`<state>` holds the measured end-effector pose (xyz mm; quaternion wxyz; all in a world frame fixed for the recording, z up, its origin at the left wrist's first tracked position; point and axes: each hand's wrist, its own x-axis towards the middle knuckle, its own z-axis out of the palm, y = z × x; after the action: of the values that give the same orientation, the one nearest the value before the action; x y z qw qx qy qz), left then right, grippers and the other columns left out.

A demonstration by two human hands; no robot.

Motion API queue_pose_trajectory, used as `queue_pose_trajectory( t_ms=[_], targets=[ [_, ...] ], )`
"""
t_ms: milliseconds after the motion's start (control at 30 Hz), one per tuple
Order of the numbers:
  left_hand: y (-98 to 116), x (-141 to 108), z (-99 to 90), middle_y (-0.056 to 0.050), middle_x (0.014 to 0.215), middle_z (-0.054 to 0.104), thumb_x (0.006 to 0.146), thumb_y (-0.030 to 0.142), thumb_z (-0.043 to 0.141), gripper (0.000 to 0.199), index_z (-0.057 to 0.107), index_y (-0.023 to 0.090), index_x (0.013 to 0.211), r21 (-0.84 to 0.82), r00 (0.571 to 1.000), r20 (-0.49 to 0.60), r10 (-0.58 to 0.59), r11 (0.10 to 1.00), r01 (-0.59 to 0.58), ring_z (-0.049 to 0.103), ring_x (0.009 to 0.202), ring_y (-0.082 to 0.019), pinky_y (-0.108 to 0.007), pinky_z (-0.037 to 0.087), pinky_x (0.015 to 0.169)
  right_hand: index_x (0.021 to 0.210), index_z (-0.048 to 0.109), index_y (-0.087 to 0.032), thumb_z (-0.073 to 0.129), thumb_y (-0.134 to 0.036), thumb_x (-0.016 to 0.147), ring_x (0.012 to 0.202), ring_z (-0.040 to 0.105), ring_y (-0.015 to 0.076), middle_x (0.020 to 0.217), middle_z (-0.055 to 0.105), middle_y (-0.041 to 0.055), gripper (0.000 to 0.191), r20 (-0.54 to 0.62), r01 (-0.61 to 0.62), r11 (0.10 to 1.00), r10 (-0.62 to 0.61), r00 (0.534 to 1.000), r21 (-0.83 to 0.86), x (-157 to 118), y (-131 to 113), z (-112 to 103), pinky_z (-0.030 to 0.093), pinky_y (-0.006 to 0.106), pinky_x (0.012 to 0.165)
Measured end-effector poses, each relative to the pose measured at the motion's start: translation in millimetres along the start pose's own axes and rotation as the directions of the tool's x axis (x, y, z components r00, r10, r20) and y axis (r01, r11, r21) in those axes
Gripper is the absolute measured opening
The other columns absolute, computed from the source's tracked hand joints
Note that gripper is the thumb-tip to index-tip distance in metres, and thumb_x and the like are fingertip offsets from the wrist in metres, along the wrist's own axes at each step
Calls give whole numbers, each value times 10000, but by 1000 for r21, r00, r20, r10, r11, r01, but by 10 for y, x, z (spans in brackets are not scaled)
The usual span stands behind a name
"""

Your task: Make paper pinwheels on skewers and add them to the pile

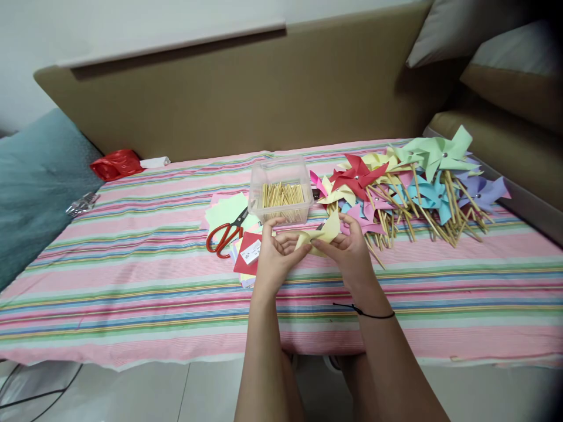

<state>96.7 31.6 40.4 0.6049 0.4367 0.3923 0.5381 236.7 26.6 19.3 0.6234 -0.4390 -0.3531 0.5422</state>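
Between my two hands is a yellow paper pinwheel (326, 233), its corners folded in toward the middle. My left hand (281, 249) pinches its left side, thumb near the centre. On the other side my right hand (347, 243) grips the paper, with its thumb also by the centre. Just beyond stands a clear plastic box (281, 212) of short wooden sticks (281, 193). Red-handled scissors (226, 234) lie to the left on sheets of coloured paper (226, 210). Whether a pin sits at the pinwheel's centre is hidden by my thumbs.
Many-coloured pinwheels on sticks (422, 181) are heaped at the right. A red plastic bag (116, 165) and a white narrow box (155, 162) lie at the far left, near a crumpled clear packet (82, 204). A striped cloth (145, 258) covers the seat; the brown backrest (246, 94) rises behind.
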Motion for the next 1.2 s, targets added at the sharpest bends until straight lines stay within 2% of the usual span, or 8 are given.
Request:
queue_pose_trajectory(
  t_ms=[367,500,633,933,1033,1067,1133,1200],
  targets=[
    [5,16,-39,31,692,659,549,188,833,713,417,218,1127,4,997,-67,-29,1000,30,660,636,-135,-216,502,609,1227,391,-288,785,-319,672,864,708,232,864,732,15,681,152,-16,998,24,988,-53,-66,-98,49,575,400,781],
    [33,16,-133,6,709,676,556,219,829,673,430,209,1097,-44,973,-231,-6,999,-4,666,621,-158,-233,509,559,1158,499,-244,760,-335,710,902,685,199,924,740,38,526,166,-41,996,55,985,-83,-60,-105,28,540,353,819],
    [110,16,-320,-2,763,690,501,197,853,638,475,195,1015,-174,892,-451,20,978,-110,673,648,-143,-232,526,596,1067,581,-224,753,-357,722,970,655,192,1012,724,59,407,90,-3,993,13,996,-114,-77,-82,13,520,327,824],
    [210,-42,-622,-17,897,723,520,197,866,543,554,201,964,-378,833,-553,10,888,-262,695,797,-140,-221,544,714,734,621,-192,669,-369,786,592,584,126,637,630,-3,190,142,205,914,-165,976,-350,126,-229,210,471,247,557],
    [211,-73,-679,-4,911,717,566,212,848,508,550,213,977,-378,868,-496,21,895,-238,692,812,-135,-219,541,723,769,634,-175,559,-340,857,646,631,139,718,680,33,201,259,327,801,-221,940,-503,550,-385,453,502,256,609],
    [214,-84,-700,-5,913,715,571,214,846,515,545,218,990,-369,879,-476,28,901,-229,692,807,-137,-219,541,710,811,642,-163,519,-303,879,700,654,146,770,699,50,198,298,349,712,-202,933,-610,724,-426,547,508,252,633],
    [223,-106,-740,-9,906,709,563,205,849,558,529,225,1020,-362,894,-446,29,908,-211,691,786,-142,-216,536,678,918,656,-153,441,-212,914,792,678,131,879,720,61,224,339,333,360,-50,940,-871,1072,-465,731,506,221,690],
    [234,-130,-767,-7,896,702,552,188,851,596,514,230,1041,-373,902,-432,19,907,-197,687,777,-138,-207,529,673,901,677,-128,495,-136,884,816,686,151,845,726,77,183,317,300,228,38,948,-926,1369,-434,883,500,233,744]
  ],
)
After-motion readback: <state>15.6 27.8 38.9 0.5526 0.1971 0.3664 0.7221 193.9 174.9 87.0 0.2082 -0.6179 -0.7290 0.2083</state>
